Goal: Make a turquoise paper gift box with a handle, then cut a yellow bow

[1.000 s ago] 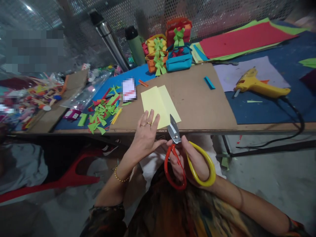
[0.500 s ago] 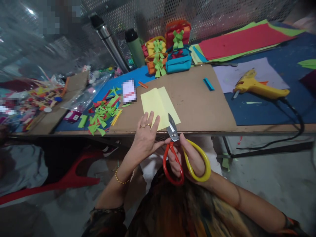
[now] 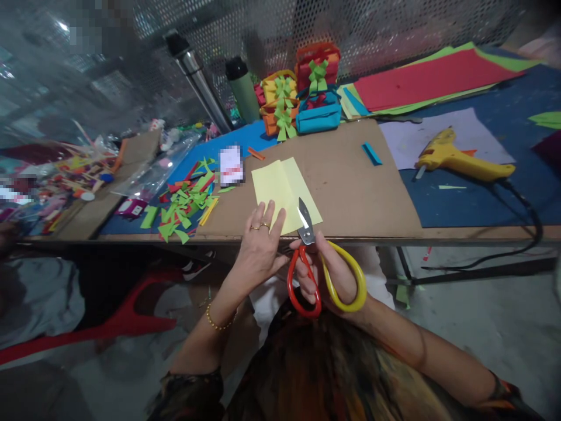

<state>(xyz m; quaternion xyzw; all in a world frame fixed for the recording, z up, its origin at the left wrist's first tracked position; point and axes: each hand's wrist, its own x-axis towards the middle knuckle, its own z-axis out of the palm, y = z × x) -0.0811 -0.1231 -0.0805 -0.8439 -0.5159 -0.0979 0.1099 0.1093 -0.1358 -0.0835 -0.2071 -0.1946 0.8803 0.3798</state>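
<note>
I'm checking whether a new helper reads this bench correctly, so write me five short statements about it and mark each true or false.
1. The right hand holds the scissors. True.
2. The left hand touches nothing. False: it rests on the yellow paper.
3. The glue gun lies to the right of the cardboard. True.
4. The blue strip lies on the floor. False: it lies on the cardboard.
5. The green bottle has a black top. True.

Creased yellow paper (image 3: 280, 186) on cardboard (image 3: 355, 193), red-and-yellow scissors (image 3: 307, 234) over its near edge
</note>
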